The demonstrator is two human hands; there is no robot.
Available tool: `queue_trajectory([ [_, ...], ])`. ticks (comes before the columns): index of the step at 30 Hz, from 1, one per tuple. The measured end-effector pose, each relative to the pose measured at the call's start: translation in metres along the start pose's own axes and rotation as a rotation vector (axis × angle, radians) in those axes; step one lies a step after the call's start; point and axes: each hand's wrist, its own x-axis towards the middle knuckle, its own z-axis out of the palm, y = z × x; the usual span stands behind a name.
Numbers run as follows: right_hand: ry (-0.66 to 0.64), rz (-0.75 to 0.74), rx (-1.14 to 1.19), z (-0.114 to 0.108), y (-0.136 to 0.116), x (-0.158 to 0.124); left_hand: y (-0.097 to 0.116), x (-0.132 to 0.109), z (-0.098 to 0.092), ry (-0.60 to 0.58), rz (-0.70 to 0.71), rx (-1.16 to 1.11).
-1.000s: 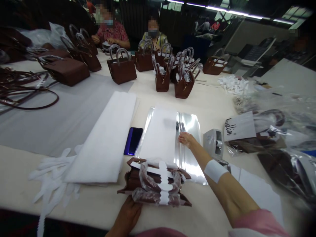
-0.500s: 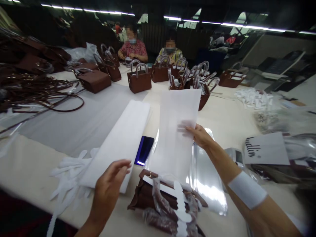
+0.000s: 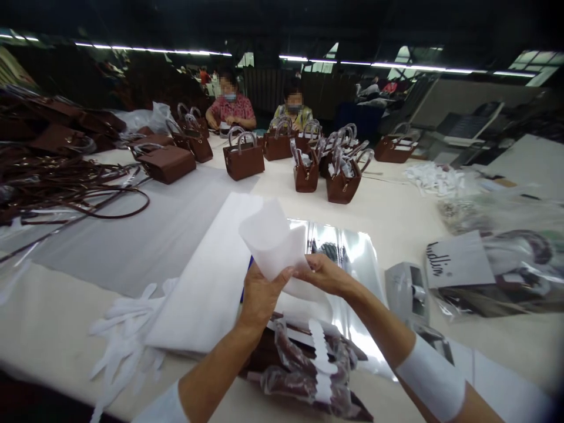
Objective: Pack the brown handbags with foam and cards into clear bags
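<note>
Both my left hand (image 3: 262,294) and my right hand (image 3: 324,273) grip a thin white foam sheet (image 3: 275,238), which curls upward between them. My thumbs and fingers pinch its lower part. Just below the hands a brown handbag (image 3: 259,355) lies on the table, its handles (image 3: 282,382) wrapped in clear plastic and a scalloped white strip (image 3: 322,364) across it. To the left sits a stack of white foam sheets (image 3: 211,264). Behind my left hand a dark blue phone is mostly hidden. Shiny clear plastic sheets (image 3: 363,264) lie under and beyond my right hand.
White scalloped strips (image 3: 123,329) lie at left, more (image 3: 434,178) at the far right. Brown handbags (image 3: 244,161) stand across the table; straps (image 3: 57,182) heap at left. A grey device (image 3: 405,288) and a plastic-wrapped bag (image 3: 524,276) are at right. Two people sit opposite.
My right hand has brought the flat foam sheet down and nearer. My left hand has moved right and taken hold of it, and the sheet is now bent into a curl.
</note>
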Motion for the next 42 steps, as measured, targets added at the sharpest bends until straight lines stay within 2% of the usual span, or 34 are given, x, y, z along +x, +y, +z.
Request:
queue_trajectory([
  [2, 0.126, -0.025, -0.207, -0.002, -0.007, -0.001, 0.002, -0.004, -0.003, -0.016, -0.015, -0.005],
  [4, 0.230, -0.029, -0.308, -0.002, -0.014, -0.004, 0.003, -0.009, -0.005, -0.047, -0.033, 0.007],
  [6, 0.254, -0.016, -0.194, -0.001, -0.021, -0.007, 0.005, -0.013, -0.004, -0.081, -0.036, 0.022],
  [9, 0.125, -0.019, 0.166, 0.003, -0.028, -0.009, 0.008, -0.017, -0.002, -0.149, -0.011, 0.086],
  [11, 0.051, -0.042, 0.289, 0.003, -0.030, -0.012, 0.012, -0.021, -0.002, -0.170, 0.060, 0.166],
  [13, 0.059, -0.062, 0.299, -0.001, -0.029, -0.016, 0.018, -0.033, -0.009, -0.072, 0.221, 0.249],
  [16, 0.065, -0.059, 0.231, -0.013, -0.022, -0.031, 0.019, -0.072, -0.030, 0.156, 0.652, 0.390],
  [17, 0.039, -0.051, 0.194, -0.017, -0.018, -0.036, 0.016, -0.089, -0.037, 0.141, 0.823, 0.478],
  [18, 0.007, -0.037, 0.151, -0.021, -0.014, -0.042, 0.010, -0.108, -0.043, 0.061, 0.946, 0.627],
  [19, -0.026, -0.018, 0.102, -0.025, -0.009, -0.047, 0.002, -0.125, -0.047, 0.037, 0.998, 0.708],
  [21, -0.066, 0.009, -0.007, -0.031, 0.001, -0.054, -0.016, -0.152, -0.047, -0.010, 0.928, 0.873],
  [23, -0.087, -0.019, -0.155, -0.035, 0.012, -0.058, -0.033, -0.165, -0.041, -0.017, 0.860, 0.953],
  [27, -0.119, -0.210, -0.569, -0.041, 0.032, -0.060, -0.052, -0.157, -0.022, 0.019, 0.777, 0.986],
  [32, -0.117, -0.283, -0.991, -0.042, 0.040, -0.067, -0.063, -0.143, -0.012, 0.097, 0.735, 1.006],
  [35, -0.167, -0.331, -1.052, -0.037, 0.029, -0.072, -0.067, -0.140, -0.009, 0.129, 0.684, 1.015],
  [42, -0.286, -0.425, -0.842, -0.026, 0.001, -0.072, -0.055, -0.137, -0.002, 0.127, 0.565, 0.925],
])
